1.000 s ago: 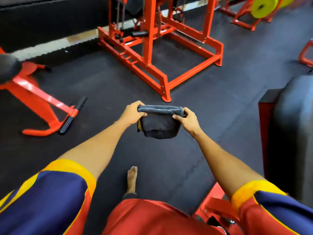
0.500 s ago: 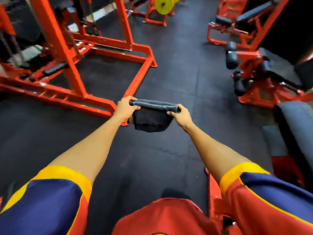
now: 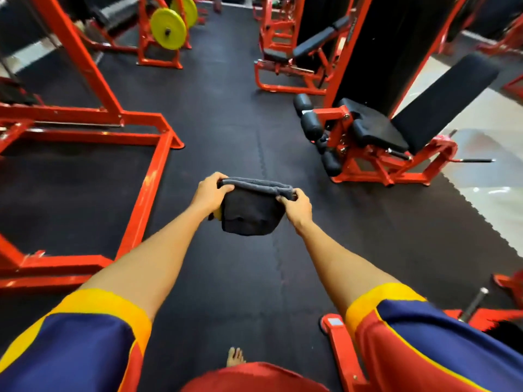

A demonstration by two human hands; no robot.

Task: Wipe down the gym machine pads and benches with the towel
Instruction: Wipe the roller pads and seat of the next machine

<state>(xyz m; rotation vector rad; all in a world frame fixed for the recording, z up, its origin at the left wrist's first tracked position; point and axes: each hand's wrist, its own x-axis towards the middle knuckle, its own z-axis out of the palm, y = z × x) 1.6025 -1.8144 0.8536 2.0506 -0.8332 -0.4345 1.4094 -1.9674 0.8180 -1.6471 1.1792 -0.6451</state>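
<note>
Both hands are held out in front of the person, each gripping one end of the towel's rolled upper edge. The left hand (image 3: 210, 195) curls its fingers and thumb round the left end, and the right hand (image 3: 297, 206) pinches the right end. The towel (image 3: 252, 213), dark grey and folded, hangs slack below that edge in a rounded pouch, in the air above the black rubber floor (image 3: 226, 123) and apart from the machines. A small yellow patch (image 3: 217, 215) shows at the towel's lower left, just under the left hand; what it is cannot be told.

Up and to the right of the towel, well apart from it, stands an orange leg machine (image 3: 368, 165). It has a black seat pad (image 3: 376, 128), a tilted black backrest (image 3: 444, 97) and black roller pads (image 3: 311, 124) on the side nearer the towel. Farther beyond the towel, a second orange machine carries a black bench pad (image 3: 319, 38). To the towel's left a large orange frame (image 3: 147, 190) lies on the floor, and far up-left of the towel are yellow weight plates (image 3: 168, 29). Below the towel, at the bottom edge, a bare foot (image 3: 235, 357) rests on the floor just above red shorts (image 3: 254, 377). Blue sleeves (image 3: 85, 349) with yellow cuffs cover the upper arms. Right of the towel, past the leg machine, the floor turns to pale tile (image 3: 481, 131).
</note>
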